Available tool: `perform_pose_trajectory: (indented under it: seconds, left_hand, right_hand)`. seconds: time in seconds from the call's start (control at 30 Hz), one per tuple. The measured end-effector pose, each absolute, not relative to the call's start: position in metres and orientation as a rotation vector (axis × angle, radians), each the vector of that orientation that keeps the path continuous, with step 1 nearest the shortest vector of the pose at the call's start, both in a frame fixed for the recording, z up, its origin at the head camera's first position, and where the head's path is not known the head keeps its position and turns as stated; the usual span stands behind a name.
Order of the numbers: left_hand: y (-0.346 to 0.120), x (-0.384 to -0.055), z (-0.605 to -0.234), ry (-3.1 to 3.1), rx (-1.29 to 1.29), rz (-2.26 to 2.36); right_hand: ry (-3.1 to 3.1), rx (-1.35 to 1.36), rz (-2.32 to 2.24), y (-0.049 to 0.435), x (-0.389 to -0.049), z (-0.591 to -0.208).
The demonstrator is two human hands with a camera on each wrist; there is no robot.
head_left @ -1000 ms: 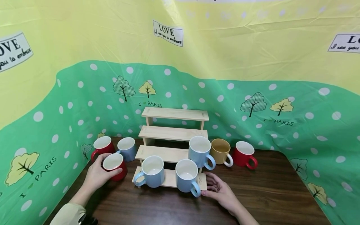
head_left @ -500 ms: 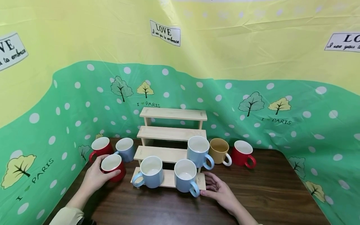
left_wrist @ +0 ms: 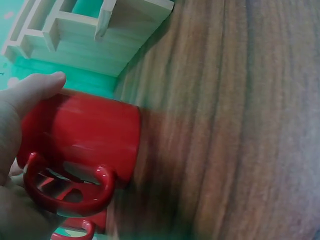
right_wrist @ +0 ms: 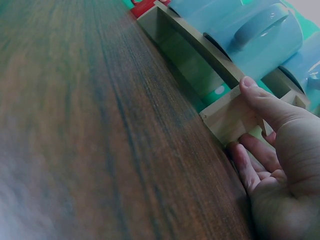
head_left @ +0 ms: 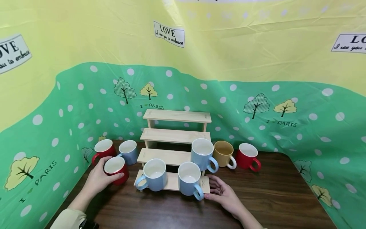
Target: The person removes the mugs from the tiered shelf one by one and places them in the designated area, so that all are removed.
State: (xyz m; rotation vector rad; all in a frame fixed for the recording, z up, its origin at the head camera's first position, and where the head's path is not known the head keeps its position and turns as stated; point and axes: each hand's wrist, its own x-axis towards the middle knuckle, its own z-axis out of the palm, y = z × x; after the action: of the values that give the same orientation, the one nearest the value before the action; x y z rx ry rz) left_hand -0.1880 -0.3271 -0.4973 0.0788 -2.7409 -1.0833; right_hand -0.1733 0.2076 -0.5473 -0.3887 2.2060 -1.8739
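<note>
My left hand holds a red mug with a white inside by its body, left of a stepped wooden shelf. In the left wrist view the red mug shows its handle, and the thumb lies along the rim. At the shelf's lower right end, my right hand grips the bottom step; in the right wrist view its thumb presses the wooden end, fingers bent behind it. Two light blue mugs, one on the left and one on the right, stand on that step.
A third light blue mug stands one step up at the right. Behind my left hand are a red mug and a blue mug. Right of the shelf stand a tan mug and a red mug. A patterned cloth hangs behind.
</note>
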Motion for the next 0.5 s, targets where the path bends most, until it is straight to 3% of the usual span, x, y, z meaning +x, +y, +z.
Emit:
perform_pose_trajectory:
  seconds: [0.5]
  left_hand:
    - [-0.308, -0.176, -0.473, -2.442, 0.028, -1.001]
  right_hand:
    - [2.187, -0.402, -1.885, 0.208, -0.173, -0.547]
